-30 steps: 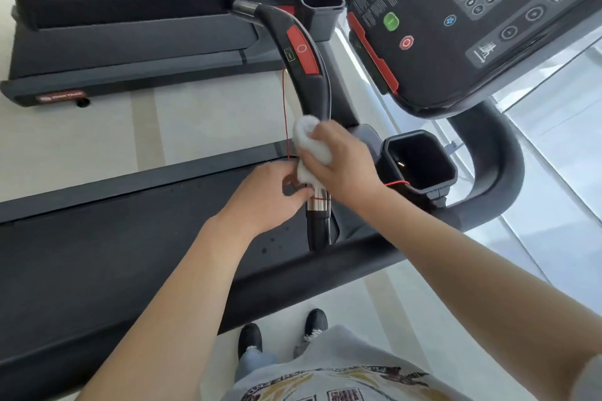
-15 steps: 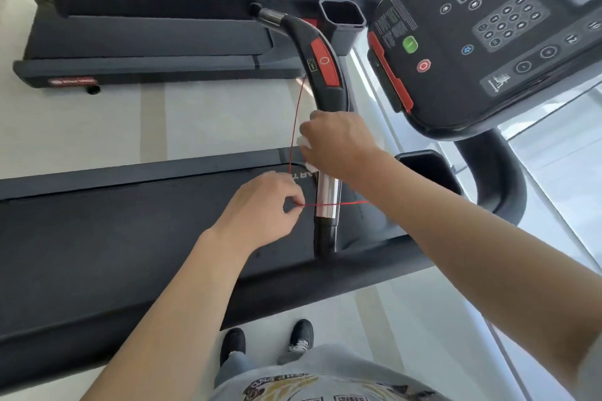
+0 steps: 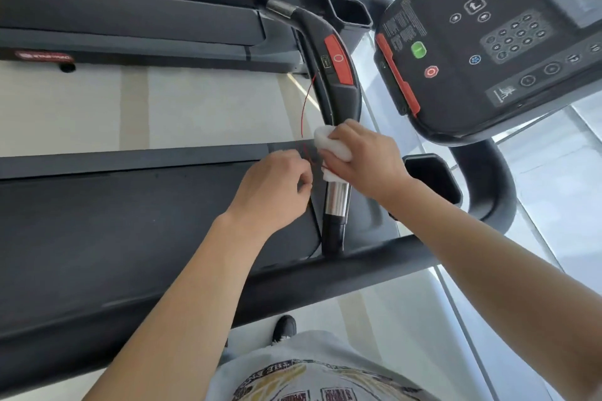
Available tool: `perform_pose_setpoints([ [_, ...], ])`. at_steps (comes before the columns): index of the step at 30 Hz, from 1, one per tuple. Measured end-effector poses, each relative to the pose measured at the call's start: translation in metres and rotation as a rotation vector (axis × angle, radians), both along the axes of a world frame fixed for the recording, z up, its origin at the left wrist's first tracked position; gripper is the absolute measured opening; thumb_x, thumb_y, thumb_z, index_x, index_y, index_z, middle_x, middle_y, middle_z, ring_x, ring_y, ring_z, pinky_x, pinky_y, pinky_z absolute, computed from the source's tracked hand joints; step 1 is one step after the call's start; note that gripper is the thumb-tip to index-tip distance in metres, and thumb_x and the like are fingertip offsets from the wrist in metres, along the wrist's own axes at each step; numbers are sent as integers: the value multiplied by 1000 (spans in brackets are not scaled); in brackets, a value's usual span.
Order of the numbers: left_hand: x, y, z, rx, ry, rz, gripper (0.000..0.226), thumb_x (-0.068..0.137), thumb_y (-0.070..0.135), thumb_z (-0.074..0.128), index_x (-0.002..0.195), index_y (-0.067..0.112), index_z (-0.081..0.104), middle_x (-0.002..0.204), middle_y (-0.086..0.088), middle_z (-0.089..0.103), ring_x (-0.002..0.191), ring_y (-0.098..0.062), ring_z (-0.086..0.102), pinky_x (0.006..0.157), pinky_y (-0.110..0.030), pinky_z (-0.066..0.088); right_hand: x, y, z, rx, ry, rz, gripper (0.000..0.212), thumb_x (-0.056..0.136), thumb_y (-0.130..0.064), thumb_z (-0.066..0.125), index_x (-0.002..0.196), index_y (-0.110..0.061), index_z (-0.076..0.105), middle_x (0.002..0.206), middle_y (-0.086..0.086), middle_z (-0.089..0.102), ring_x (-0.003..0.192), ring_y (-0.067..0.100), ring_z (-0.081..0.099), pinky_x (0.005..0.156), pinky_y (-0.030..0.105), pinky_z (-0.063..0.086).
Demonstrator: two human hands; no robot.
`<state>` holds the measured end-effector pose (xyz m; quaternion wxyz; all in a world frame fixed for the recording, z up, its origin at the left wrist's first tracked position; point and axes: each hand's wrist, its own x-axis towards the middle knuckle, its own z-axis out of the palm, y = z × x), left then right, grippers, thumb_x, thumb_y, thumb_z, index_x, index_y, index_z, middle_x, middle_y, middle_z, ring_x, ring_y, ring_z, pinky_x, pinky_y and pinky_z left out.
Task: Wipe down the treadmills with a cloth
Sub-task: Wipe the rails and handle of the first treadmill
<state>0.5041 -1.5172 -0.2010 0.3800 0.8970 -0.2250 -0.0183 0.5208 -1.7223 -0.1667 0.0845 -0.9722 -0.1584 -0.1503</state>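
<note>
- Beside the nearer treadmill (image 3: 136, 238), at its centre handlebar (image 3: 335, 98), I watch a person wipe from a standing spot just off the running belt.
- My view puts the right hand (image 3: 365, 153) folded round a white cloth (image 3: 329, 143), which it presses onto the handlebar just above the shiny metal grip sensor (image 3: 337, 202); the fingers wrap the wad and the bar together.
- Just left of it, the left hand (image 3: 273, 192) has thumb and fingertips drawn close together on what looks like the thin red safety cord (image 3: 304, 111), apparently keeping it out of the cloth's path; whether the cord is really held I cannot tell, since the fingers hide the contact.
- I judge the cloth to be light, soft and easily crushed, so it is best kept bunched in the palm with a flat face against the bar; a loose corner could snag the cord.
- To my eye, the handlebar is rigid and smooth, and firm pressure should not shift it; the red stop button (image 3: 338, 58) further up calls for a lighter pass.
- Up right, the console (image 3: 488, 52) and the two cup holders, one far (image 3: 350, 15) and one near (image 3: 433, 179), sit clear of both hands, and a second treadmill (image 3: 130, 13) stands beyond.
</note>
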Motion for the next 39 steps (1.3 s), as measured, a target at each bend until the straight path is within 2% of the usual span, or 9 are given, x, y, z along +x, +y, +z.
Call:
perform_pose_setpoints([
  [3, -4, -6, -1, -11, 57, -45, 11, 96, 24, 68, 106, 23, 73, 102, 11, 69, 95, -14, 63, 84, -38, 55, -4, 2, -5, 231, 33, -188, 35, 99, -45, 63, 113, -13, 61, 105, -2, 66, 76, 22, 63, 63, 33, 47],
  [7, -5, -11, 1, -49, 122, -51, 18, 96, 35, 69, 113, 28, 69, 102, 16, 67, 91, -9, 62, 81, -31, 52, -39, 16, -10, 582, 170, -378, 25, 104, -41, 60, 109, -20, 47, 85, -6, 65, 72, 11, 64, 61, 35, 54],
  [14, -12, -22, -4, 25, 390, -153, 32, 91, 52, 73, 119, 42, 65, 99, 22, 72, 94, 2, 65, 85, -25, 53, -79, -3, -30, 440, 356, -422, 31, 107, -41, 52, 113, -11, 47, 83, -2, 58, 61, 16, 54, 59, 38, 36],
  [18, -15, -31, -5, 15, 506, -115, 32, 91, 50, 75, 119, 46, 60, 95, 21, 76, 92, 2, 69, 85, -25, 52, -46, -1, -14, 699, 314, -483, 30, 110, -40, 44, 102, -12, 37, 81, 12, 61, 72, 30, 57, 60, 40, 34],
  [22, -18, -36, -3, 22, 614, -104, 14, 99, 44, 69, 110, 37, 69, 84, 9, 79, 85, -9, 74, 88, -41, 56, -16, 0, -10, 834, 244, -511, 31, 111, -40, 41, 102, -11, 39, 79, 8, 58, 65, 21, 51, 61, 37, 30],
  [25, -25, -38, -3, 14, 631, -94, 11, 102, 41, 65, 107, 33, 72, 86, 5, 80, 84, -13, 76, 93, -47, 57, -25, -8, -16, 574, 310, -469, 34, 110, -38, 43, 122, -6, 45, 86, 0, 51, 65, 18, 50, 62, 35, 37],
  [29, -32, -40, -1, 97, 603, -67, 19, 105, 44, 59, 103, 31, 73, 81, 7, 78, 76, -2, 70, 76, -31, 50, -65, -16, -27, 344, 504, -365, 53, 102, -14, 47, 149, -11, 24, 129, 23, 37, 77, 26, 58, 58, 31, 39],
  [33, -42, -40, 8, 183, 566, -48, 26, 105, 45, 57, 95, 27, 73, 80, 9, 77, 71, -2, 67, 66, -24, 43, -62, -30, -11, 482, 396, -330, 34, 107, -48, 48, 122, -18, 46, 76, -7, 49, 72, 27, 56, 61, 36, 38],
  [39, -64, -25, 3, 181, 588, -35, 10, 100, 41, 68, 102, 33, 74, 89, 23, 77, 83, 5, 71, 86, -26, 55, -30, -38, 39, 439, 144, -196, 32, 101, -43, 62, 123, -22, 55, 101, -5, 64, 79, 17, 56, 65, 33, 40],
])
